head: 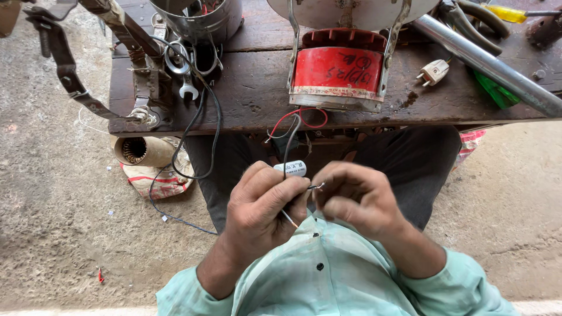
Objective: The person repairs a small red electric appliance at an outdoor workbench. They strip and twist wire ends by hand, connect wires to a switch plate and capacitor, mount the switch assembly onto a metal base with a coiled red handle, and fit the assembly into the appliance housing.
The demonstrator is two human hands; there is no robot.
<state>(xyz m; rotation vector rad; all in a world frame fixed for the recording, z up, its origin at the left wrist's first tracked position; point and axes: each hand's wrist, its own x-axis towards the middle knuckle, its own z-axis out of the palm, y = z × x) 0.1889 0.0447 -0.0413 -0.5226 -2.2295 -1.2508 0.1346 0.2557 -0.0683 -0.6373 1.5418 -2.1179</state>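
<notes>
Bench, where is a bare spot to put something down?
Bare wood lies on the bench between the spanner and the red motor. Another patch sits below the white plug. The left end by the metal can is crowded.

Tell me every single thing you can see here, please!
Motor: one, red, on the wooden bench.
Bench: one, dark wood, at the top.
Capacitor: one, white, above the hands.
Wires: red and black, hanging from the motor.
Plug: one, white, right of the motor.
Pipe: one, grey metal, on the bench's right.
Spanner: one, silver, on the bench's left.
Screwdriver: one, yellow handle, top right.
Coil: one, on the floor at left.
Left hand: pinching a thin wire.
Right hand: pinching the wire's end.
</notes>
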